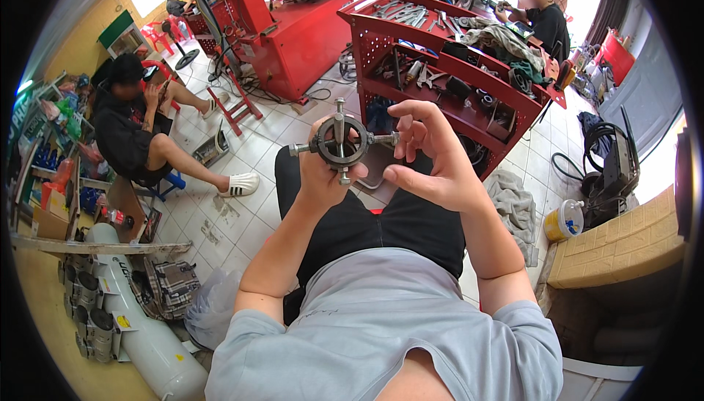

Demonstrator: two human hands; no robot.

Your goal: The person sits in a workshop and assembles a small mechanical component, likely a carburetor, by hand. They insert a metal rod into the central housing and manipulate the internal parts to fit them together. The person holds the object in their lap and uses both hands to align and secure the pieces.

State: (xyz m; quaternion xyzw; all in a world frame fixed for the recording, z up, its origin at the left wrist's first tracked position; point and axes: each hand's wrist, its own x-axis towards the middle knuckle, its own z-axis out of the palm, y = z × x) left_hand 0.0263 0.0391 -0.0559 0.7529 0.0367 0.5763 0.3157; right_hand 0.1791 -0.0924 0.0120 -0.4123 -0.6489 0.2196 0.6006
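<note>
My left hand (321, 185) is closed around the underside of a dark metal ring (322, 143) and holds it up above my lap. Several bolts stick out around the ring, including a right-hand bolt (383, 138) pointing at my other hand and an upright bolt (339, 111) crossing the ring's opening. Just to the right, my right hand (434, 163) is raised with thumb and fingers apart, close to the tip of the right-hand bolt. Nothing shows between its fingers. The left fingers behind the ring are partly hidden.
Ahead stands a red tool cart (433, 42) with wrenches and rags. A seated person (132, 122) is at the left, near a red stool (238, 108). Grey cloth (512, 207) and a yellow-and-white bucket (563, 221) lie right; a white cylinder (139, 320) lies lower left.
</note>
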